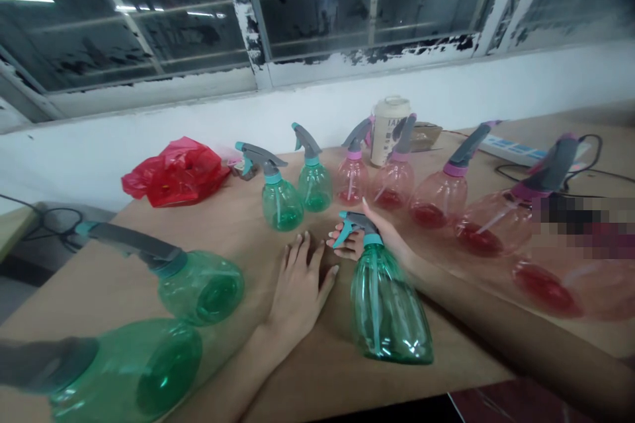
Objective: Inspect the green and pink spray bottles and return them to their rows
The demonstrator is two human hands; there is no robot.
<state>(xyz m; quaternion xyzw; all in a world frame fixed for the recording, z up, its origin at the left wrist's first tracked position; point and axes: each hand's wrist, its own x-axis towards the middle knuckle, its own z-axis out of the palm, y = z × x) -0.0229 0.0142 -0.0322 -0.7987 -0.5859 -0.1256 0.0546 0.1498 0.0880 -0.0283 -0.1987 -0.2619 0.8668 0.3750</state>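
My right hand (389,238) is wrapped round the neck of a green see-through spray bottle (391,310) with a grey and teal trigger head. The bottle leans a little, its trigger pointing left, and part of my palm is hidden behind its head. My left hand (300,284) lies flat on the brown table (238,225), palm down with fingers apart, holding nothing. Beyond it stand two more green spray bottles, one (282,201) nearer and another (315,185) behind. To my left are a green spray bottle (201,284) and a larger-looking one (129,367) cut off by the frame.
Several pink spray bottles (439,198) curve along the right side. A paper cup (389,129) stands behind them. A crumpled red plastic bag (176,172) lies at the back left. A power strip (516,149) with black cables sits at the back right, before the window wall.
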